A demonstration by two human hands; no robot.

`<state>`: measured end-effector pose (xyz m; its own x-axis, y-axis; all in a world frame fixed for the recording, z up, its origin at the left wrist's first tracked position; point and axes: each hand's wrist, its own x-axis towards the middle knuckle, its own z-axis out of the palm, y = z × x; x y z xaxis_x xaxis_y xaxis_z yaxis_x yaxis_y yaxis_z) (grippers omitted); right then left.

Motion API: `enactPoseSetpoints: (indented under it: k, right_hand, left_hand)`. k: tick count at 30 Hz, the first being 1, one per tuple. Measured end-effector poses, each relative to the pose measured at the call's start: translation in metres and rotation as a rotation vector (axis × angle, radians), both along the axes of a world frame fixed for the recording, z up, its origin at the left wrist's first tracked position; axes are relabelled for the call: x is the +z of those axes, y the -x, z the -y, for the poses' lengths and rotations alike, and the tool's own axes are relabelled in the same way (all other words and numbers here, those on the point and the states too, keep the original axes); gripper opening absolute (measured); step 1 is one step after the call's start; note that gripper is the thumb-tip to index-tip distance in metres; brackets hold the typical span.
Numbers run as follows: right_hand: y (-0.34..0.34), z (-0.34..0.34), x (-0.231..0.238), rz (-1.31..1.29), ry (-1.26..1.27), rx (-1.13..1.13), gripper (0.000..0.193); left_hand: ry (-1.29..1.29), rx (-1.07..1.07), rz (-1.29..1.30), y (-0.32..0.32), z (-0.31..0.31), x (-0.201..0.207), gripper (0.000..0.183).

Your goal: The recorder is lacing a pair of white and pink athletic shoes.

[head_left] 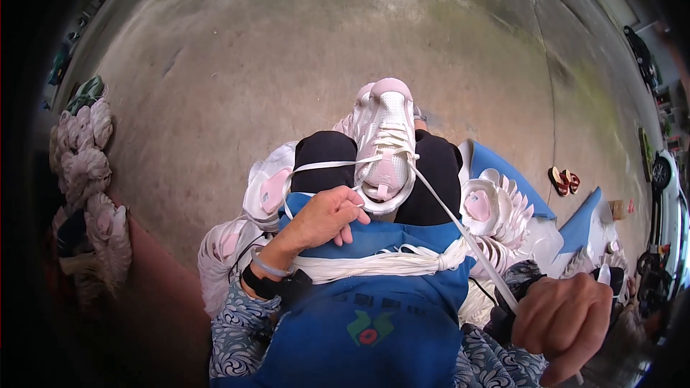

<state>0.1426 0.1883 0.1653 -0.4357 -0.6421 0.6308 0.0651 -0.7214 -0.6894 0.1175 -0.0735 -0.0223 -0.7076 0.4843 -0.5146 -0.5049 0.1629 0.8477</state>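
Observation:
A pink and white sneaker (392, 122) rests between my knees, toe pointing away, its white laces threaded through the upper eyelets. My right hand (564, 320), at the lower right, is closed round one end of the shoelace (454, 217), which runs taut from the shoe's right side. Close to the shoe's heel, my left hand (327, 217) has its fingers curled in, with the other lace end apparently pinched in them. That lace loops slackly over my left knee and passes behind the hand. Across my blue apron (345, 323) lies a bundle of white laces (374, 264).
Stacked pink and white shoes flank me at left (226, 244) and right (496, 208). More bundled shoes (85, 136) stand at the far left. Blue sheets (514, 183) lie at the right, with a pair of sandals (564, 181) beyond on the concrete floor (244, 65).

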Motion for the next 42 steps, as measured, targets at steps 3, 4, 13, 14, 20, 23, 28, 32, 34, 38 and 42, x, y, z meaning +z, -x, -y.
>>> enactPoseSetpoints:
  k: [3, 4, 13, 14, 20, 23, 28, 32, 34, 38, 42]
  right_hand:
    - [-0.004, -0.016, 0.012, -0.110, 0.373, 0.068, 0.012]
    - [-0.009, -0.029, 0.017, -0.162, 0.390, -0.013, 0.008]
    - [-0.036, -0.065, -0.034, 0.278, -0.423, -1.163, 0.015]
    - [-0.028, -0.057, -0.037, 0.248, -0.829, -1.185, 0.011]
    - [0.026, 0.003, -0.126, -0.008, -1.299, -1.002, 0.019]
    - [0.041, 0.014, -0.157, -0.053, -1.299, -1.087, 0.021]
    - [0.060, 0.029, -0.182, -0.153, -1.311, -1.233, 0.021]
    - [0.066, 0.032, -0.189, -0.166, -1.327, -1.242, 0.018]
    - [0.068, 0.034, -0.188, -0.122, -1.324, -1.246, 0.015]
    - [0.071, 0.036, -0.197, -0.177, -1.273, -1.292, 0.016]
    - [0.082, 0.030, -0.195, 0.276, -1.225, -1.000, 0.015]
  left_hand:
    - [0.050, -0.048, 0.037, 0.000, -0.009, -0.002, 0.019]
    - [0.054, -0.039, 0.037, -0.002, -0.010, -0.003, 0.019]
    - [-0.139, 0.224, 0.158, -0.014, -0.042, -0.022, 0.050]
    - [-0.229, 0.299, 0.219, -0.014, -0.045, -0.023, 0.052]
    - [-0.522, 0.565, 0.394, -0.024, -0.052, -0.029, 0.050]
    - [-0.562, 0.608, 0.427, -0.024, -0.059, -0.022, 0.042]
    - [-0.751, 0.649, 0.540, -0.023, -0.056, -0.041, 0.014]
    - [-0.813, 0.665, 0.591, -0.021, -0.061, -0.038, 0.011]
    - [-0.767, 0.671, 0.600, -0.018, -0.063, -0.039, 0.012]
    - [-0.782, 0.596, 0.668, -0.010, -0.068, -0.039, 0.014]
    - [-0.833, 0.555, 0.689, -0.010, -0.064, -0.041, 0.018]
